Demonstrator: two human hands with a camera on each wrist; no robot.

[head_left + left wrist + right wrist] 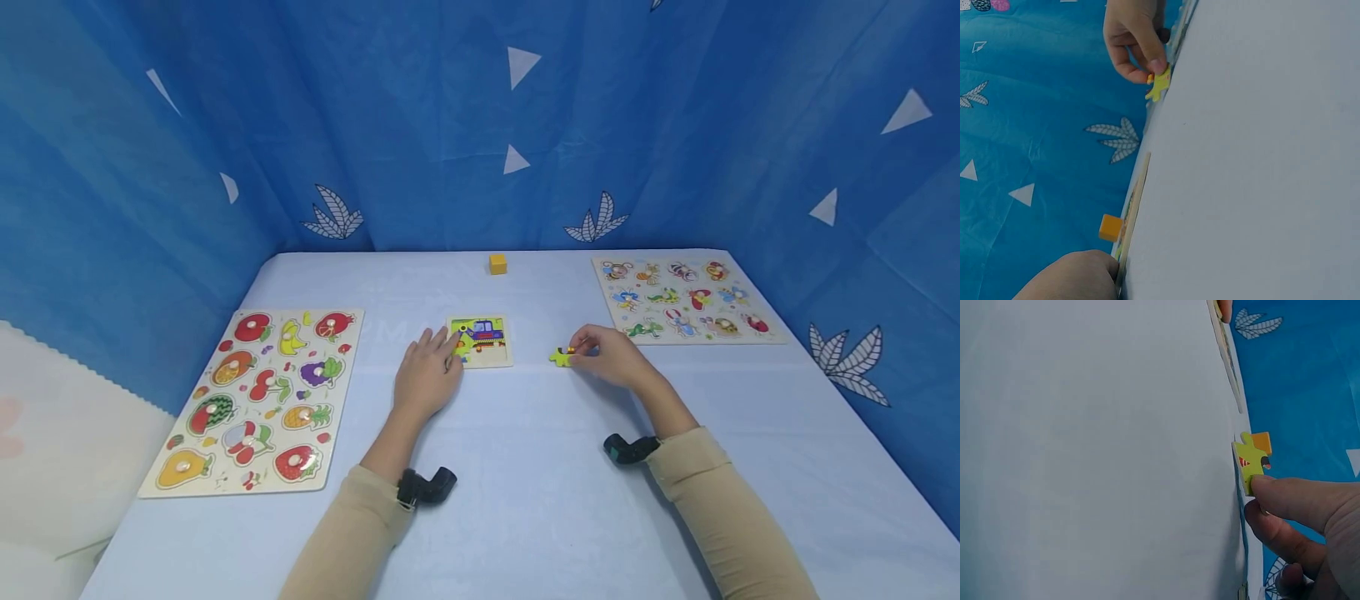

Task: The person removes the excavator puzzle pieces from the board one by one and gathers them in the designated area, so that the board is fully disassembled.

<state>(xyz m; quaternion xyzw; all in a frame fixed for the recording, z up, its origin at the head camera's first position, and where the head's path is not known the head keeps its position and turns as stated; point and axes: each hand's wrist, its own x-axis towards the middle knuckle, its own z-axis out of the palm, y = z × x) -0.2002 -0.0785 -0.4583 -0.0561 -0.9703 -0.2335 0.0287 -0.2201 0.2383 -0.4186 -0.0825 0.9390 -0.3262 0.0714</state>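
Between thumb and forefinger, my right hand (611, 357) pinches a yellow-green jigsaw puzzle piece (1249, 461) with small red and dark print. The piece is held apart from a small square jigsaw puzzle (497, 356), which shows a purple vehicle on green inside a pale wooden frame. My left hand (429, 375) rests at the left side of that puzzle, its fingers reaching over the edge. Part of the picture lies hidden under those fingers. In the left wrist view the puzzle appears edge-on beside the left hand (1072, 278).
A fruit knob puzzle board (255, 487) lies at the left. At the back right lies an insect puzzle board (622, 315). An orange cube (498, 265) stands near the back edge of the white table (517, 500). A blue curtain (435, 125) hangs behind.
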